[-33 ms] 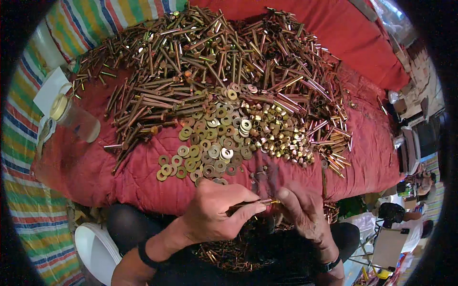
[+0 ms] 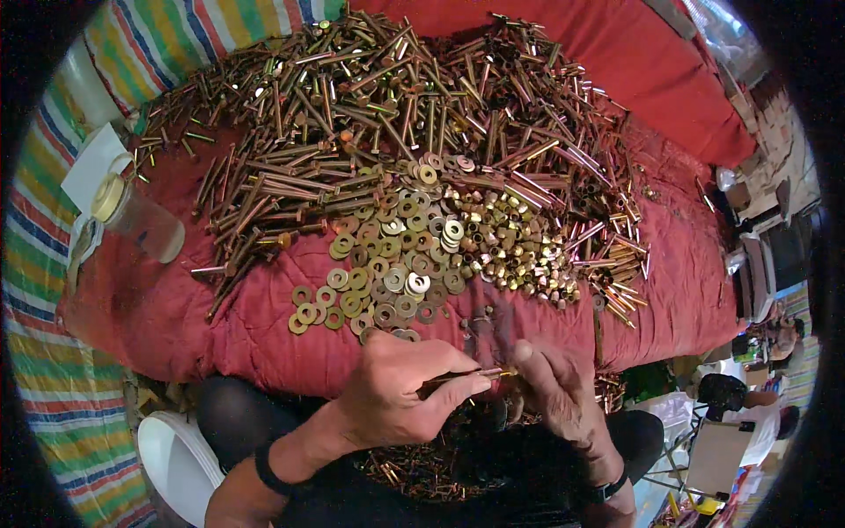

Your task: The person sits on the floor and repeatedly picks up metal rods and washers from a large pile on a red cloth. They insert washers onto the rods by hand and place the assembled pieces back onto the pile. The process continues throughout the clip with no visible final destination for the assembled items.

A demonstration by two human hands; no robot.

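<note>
My left hand (image 2: 396, 378) is closed in a pinch around a thin metal bolt (image 2: 458, 377), whose brass-coloured end (image 2: 503, 373) sticks out to the right past the thumb and forefinger. Beside that end is my right hand (image 2: 563, 392), its fingers stretched out and slightly bent, the fingertips at or very close to the tip. Whether they touch it I cannot tell. Just beyond my hands, flat round washers (image 2: 387, 282) lie on the red cloth. To their right sits a heap of shiny brass-coloured nuts (image 2: 519, 242). Behind both spreads a large pile of long bolts (image 2: 352, 106).
A clear jar with a yellowish lid (image 2: 145, 220) leans at the left on the red padded cloth (image 2: 238, 326). Between my legs lie more metal pieces (image 2: 422, 471). A white basin (image 2: 180, 458) is at the lower left; a striped sheet (image 2: 66, 352) hangs on the left.
My right hand's fingers have shifted very slightly at the bolt's end. My left hand and the bolt have stayed in place.
</note>
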